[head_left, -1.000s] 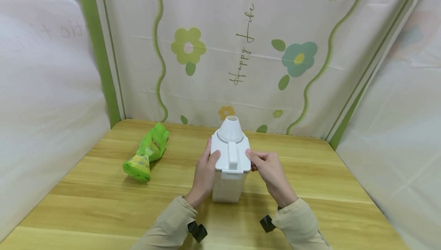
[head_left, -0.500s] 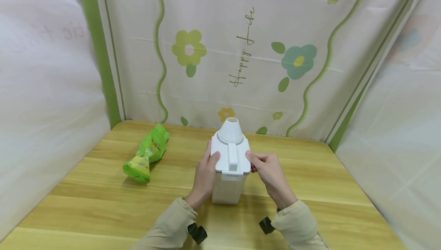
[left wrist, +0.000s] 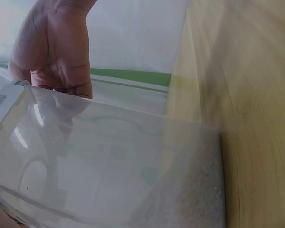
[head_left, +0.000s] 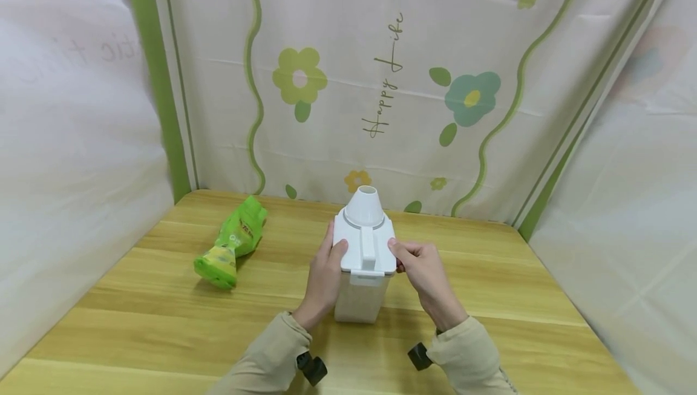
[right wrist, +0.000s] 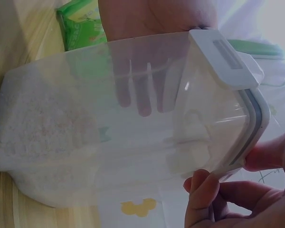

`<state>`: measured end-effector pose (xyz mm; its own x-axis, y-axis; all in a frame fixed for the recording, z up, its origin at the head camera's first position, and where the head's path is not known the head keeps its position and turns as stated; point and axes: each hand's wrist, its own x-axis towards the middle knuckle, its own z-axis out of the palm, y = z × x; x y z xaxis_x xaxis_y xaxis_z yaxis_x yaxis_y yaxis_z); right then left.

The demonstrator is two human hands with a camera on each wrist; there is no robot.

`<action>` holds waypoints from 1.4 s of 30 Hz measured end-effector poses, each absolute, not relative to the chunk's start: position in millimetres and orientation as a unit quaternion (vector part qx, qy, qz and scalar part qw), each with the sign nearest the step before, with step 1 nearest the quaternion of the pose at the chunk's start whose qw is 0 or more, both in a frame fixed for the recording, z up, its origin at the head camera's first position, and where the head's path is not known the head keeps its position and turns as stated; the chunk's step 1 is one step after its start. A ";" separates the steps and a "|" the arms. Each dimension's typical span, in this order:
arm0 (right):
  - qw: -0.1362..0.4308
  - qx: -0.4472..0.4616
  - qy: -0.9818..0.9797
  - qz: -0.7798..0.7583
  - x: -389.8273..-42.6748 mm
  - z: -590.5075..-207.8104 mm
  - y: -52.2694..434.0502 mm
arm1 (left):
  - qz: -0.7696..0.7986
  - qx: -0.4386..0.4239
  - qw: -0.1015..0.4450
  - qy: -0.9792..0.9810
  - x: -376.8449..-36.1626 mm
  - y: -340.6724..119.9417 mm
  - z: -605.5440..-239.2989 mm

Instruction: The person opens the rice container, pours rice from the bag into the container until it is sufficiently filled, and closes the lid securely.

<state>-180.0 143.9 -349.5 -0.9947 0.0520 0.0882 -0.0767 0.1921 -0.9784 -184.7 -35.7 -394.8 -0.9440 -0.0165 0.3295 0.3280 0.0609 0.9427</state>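
Observation:
A clear plastic storage container [head_left: 359, 305] stands upright on the table, with pale grains [left wrist: 199, 190] heaped in its base. Its white lid [head_left: 351, 253] is on and carries a white cone-shaped spout [head_left: 365, 207] at the far end and a raised bar towards the person. My left hand [head_left: 322, 280] holds the left side; its thumb lies on the lid edge, and its fingers show through the clear wall in the right wrist view. On the other side, my right hand [head_left: 427, 271] pinches the lid's right edge between thumb and curled fingers [right wrist: 202, 194].
A crumpled green and yellow bag [head_left: 239, 235] lies on the wooden table [head_left: 136, 322] to the left. Flower-printed cloth [head_left: 337, 141] hangs behind the table, and pale cloth walls [head_left: 81, 141] stand at both sides.

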 end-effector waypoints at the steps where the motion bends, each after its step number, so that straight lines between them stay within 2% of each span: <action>1: 0.052 0.007 -0.770 0.636 -180.0 -349.8 143.5 | -0.676 -0.109 0.127 -0.717 -184.7 -35.8 -394.9; 17: 0.054 0.009 -0.770 0.636 -179.1 -350.0 142.7 | -0.682 -0.101 0.115 -0.715 -186.0 -35.5 -394.2; 34: 0.000 0.051 -0.865 0.499 -181.5 -328.3 154.7 | -0.663 -0.092 0.115 -0.734 -183.5 -39.2 -388.9; 42: -0.032 0.035 -0.866 0.498 -186.0 -316.5 151.6 | -0.662 -0.088 0.115 -0.736 -184.2 -39.0 -389.2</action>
<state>-186.0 151.6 -316.5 -0.9956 -0.0919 -0.0210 -0.0281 0.5024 -0.8642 -184.2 -39.0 -389.2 -0.9581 -0.0223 0.2857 0.2817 0.1091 0.9533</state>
